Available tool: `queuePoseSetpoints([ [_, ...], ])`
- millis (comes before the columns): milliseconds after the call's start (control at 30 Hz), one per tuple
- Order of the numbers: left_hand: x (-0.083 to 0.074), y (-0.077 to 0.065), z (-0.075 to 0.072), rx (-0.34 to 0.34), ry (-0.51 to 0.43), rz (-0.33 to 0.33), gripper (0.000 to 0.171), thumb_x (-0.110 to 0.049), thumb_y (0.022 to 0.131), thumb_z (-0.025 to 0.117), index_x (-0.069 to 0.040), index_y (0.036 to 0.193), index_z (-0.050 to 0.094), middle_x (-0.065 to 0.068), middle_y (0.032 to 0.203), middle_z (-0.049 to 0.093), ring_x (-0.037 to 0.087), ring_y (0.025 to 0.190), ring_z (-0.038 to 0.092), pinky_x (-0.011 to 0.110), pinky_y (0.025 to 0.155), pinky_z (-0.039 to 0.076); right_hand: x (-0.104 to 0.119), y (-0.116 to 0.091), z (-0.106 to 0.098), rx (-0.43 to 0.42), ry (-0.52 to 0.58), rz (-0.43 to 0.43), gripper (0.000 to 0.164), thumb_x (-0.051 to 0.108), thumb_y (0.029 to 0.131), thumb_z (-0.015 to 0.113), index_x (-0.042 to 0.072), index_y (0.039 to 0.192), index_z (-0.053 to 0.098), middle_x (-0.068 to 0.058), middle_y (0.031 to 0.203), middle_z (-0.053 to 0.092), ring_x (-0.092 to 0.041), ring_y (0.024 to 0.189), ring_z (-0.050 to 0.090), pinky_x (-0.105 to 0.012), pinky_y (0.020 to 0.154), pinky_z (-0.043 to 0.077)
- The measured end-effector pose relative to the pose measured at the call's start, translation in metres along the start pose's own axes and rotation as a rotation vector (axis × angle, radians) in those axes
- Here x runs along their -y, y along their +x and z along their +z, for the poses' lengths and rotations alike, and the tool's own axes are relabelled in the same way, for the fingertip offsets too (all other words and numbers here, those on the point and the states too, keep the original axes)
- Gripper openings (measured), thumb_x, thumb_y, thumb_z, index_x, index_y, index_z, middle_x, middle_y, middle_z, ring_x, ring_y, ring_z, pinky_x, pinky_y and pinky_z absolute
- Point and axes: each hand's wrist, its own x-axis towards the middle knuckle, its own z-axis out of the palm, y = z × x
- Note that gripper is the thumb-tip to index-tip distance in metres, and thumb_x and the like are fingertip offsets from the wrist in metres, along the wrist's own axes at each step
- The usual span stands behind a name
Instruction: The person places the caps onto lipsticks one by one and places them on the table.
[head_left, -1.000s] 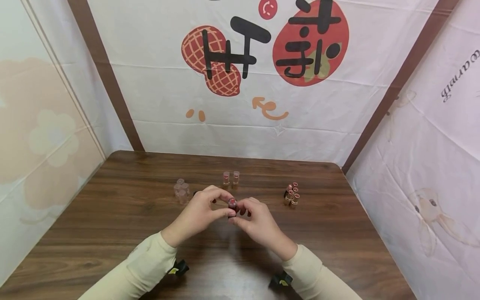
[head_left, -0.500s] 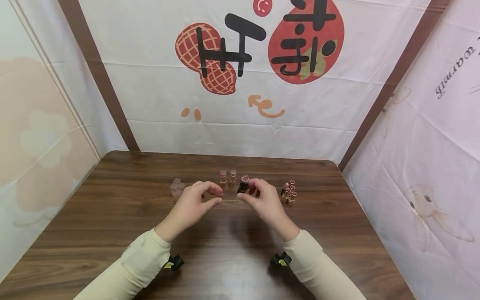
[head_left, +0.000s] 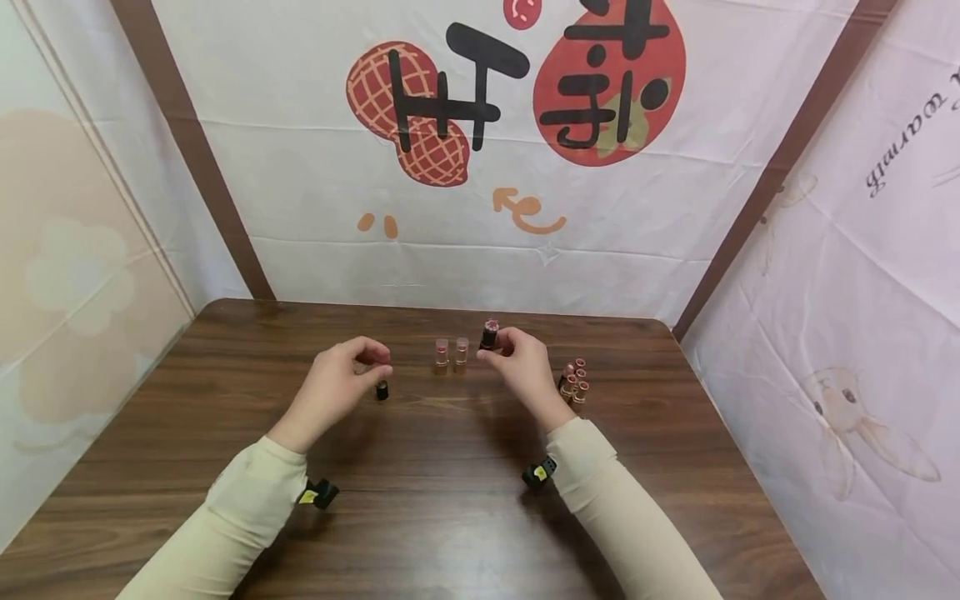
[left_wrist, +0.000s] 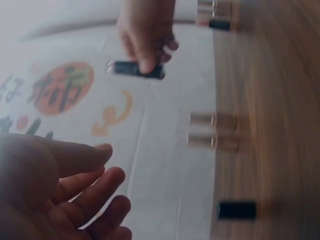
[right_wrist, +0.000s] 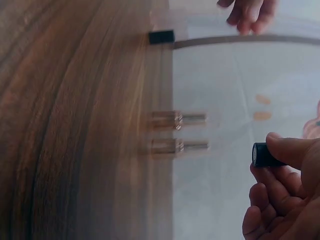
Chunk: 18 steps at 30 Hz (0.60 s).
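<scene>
My right hand [head_left: 525, 371] pinches a black lipstick [head_left: 489, 335] with a reddish top between thumb and fingers. It holds the lipstick above the table, right of two capped lipsticks [head_left: 452, 354] standing side by side. The lipstick's dark base [right_wrist: 267, 155] faces the right wrist camera. My left hand [head_left: 333, 383] hovers at the left with bent fingers. In the left wrist view, nothing lies between the left thumb and fingers. A short black cylinder [head_left: 382, 390] stands on the table just beside the left fingertips. The clear caps seen earlier are hidden behind the left hand.
Several uncapped lipsticks [head_left: 573, 383] stand in a cluster on the right, beyond the right wrist. The brown wooden table [head_left: 450, 500] ends at a printed cloth backdrop [head_left: 315, 233], with more cloth along both sides.
Both hands held the lipstick together; the left let go and moved left. The right hand carried the lipstick away toward the table's far side, close to the two capped ones.
</scene>
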Motion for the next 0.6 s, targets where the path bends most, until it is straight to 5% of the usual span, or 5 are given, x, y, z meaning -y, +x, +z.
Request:
queuePoseSetpoints([
  [300, 0.033, 0.009, -0.024, -0.1, 0.036, -0.026, 0.023, -0.024, 0.101, 0.069, -0.008, 0.117, 0.069, 0.012, 0.11, 0.071, 0.032, 0.1, 0.069, 0.051, 0.088, 0.053, -0.025, 0.023, 0.015, -0.044, -0.022, 0.096, 0.024, 0.025, 0.085, 0.086, 0.012, 0.101, 0.074, -0.003, 0.097, 0.075, -0.021, 0.089, 0.07, -0.042, 0.083, 0.055],
  [600, 0.066, 0.011, -0.035, -0.049, 0.089, -0.104, 0.026, -0.014, 0.1, 0.066, 0.0, 0.122, 0.065, 0.021, 0.118, 0.069, 0.039, 0.108, 0.066, 0.056, 0.092, 0.051, -0.033, 0.033, 0.035, 0.034, -0.094, 0.187, 0.023, 0.026, 0.087, 0.085, 0.013, 0.103, 0.075, -0.002, 0.099, 0.075, -0.023, 0.091, 0.068, -0.044, 0.084, 0.054],
])
